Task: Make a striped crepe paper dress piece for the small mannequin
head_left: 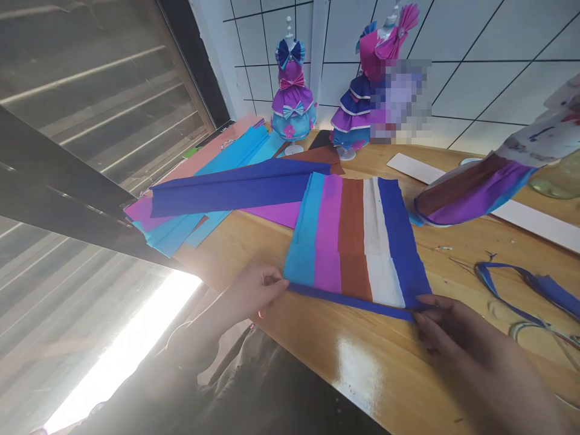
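A striped panel (351, 241) of blue, purple, brown, white and dark blue strips, fabric or crepe paper by its look, lies flat on the wooden table. Along its near edge runs a narrow dark blue strip (348, 298). My left hand (260, 290) pinches the strip's left end at the panel's light blue corner. At the other end, my right hand (457, 335) pinches the strip beside the dark blue corner. Both hands rest close to the table top, fingers closed. Whether the strip is joined to the panel, I cannot tell.
Folded sheets, including a long dark blue one (240, 187), lie at the left. Two small dress forms (292, 96) stand by the tiled wall. At the right are a striped cone-like piece (480, 187), a blue ribbon (507, 296), scissors (539, 329) and a white board (539, 223).
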Demonstrator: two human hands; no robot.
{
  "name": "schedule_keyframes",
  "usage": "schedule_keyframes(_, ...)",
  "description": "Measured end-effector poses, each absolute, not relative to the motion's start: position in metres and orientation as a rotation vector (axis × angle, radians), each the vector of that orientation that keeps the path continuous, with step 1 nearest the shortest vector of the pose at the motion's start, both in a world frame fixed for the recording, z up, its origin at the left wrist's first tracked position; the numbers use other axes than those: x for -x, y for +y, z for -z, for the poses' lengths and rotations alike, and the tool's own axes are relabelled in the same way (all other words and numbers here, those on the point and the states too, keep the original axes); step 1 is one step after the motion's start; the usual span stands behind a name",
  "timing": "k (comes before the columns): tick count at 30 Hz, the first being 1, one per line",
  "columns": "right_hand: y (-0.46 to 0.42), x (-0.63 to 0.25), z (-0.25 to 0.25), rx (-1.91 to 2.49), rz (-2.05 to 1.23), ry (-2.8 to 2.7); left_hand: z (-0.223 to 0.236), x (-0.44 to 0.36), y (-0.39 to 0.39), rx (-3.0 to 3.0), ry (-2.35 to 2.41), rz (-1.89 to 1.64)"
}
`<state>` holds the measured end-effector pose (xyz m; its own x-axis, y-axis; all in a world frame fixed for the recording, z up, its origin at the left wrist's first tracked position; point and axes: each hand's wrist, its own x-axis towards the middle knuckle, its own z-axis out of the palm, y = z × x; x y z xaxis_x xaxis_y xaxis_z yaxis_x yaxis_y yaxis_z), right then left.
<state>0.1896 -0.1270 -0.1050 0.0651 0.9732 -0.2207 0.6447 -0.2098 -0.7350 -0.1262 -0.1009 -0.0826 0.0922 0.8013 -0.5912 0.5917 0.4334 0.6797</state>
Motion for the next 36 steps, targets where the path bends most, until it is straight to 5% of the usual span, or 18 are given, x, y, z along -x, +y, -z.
schedule_keyframes(36, -0.116, -0.187, 0.11, 1.822, -0.825, -1.754, 0.095, 0.124, -0.097, -1.368, 1.652, -0.254)
